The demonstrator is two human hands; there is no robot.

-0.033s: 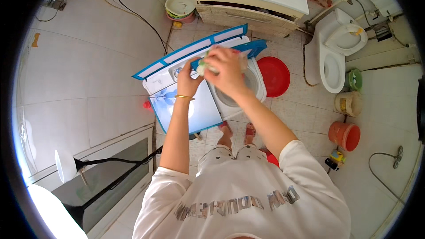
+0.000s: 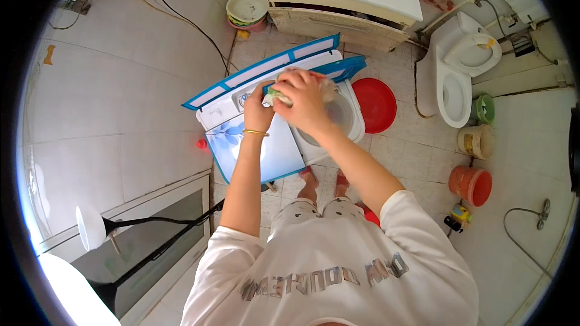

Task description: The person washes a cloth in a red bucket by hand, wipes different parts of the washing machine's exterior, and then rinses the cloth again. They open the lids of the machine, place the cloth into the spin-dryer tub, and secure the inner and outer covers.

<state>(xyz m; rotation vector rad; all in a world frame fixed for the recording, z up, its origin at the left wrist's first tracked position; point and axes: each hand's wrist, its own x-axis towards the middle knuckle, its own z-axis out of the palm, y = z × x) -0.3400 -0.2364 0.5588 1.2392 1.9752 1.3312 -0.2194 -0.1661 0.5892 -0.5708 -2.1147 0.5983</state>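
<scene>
Head view: from my end of the feed I look down past the wearer's chest onto two bare hands above a washing machine (image 2: 219,109).
Packet: I find the soft, crumpled packet (image 2: 278,96), white and green with a clear part, between the hands and above the machine; what is inside I can't make out.
Left hand: I have this left hand (image 2: 258,111) gripping the packet's left end, thumb and fingers around it, a gold bracelet (image 2: 256,133) at the wrist; a patch of blue shows by its fingertips.
Right hand: I read the right hand (image 2: 302,96) as grasping the packet from above, its fingers curled over the top and hiding much of it; clear plastic sticks out to its right.
Machine lids: I see a flower-patterned lid (image 2: 281,148) lying flat on the left side, while a blue lid (image 2: 350,67) stands raised behind the round tub (image 2: 356,102) on the right.
Floor: I note a red basin (image 2: 377,108) just right of the machine.
Further right: I pick out a white toilet (image 2: 453,96) and, nearer the wearer, an orange bucket (image 2: 462,184) by the wall.
</scene>
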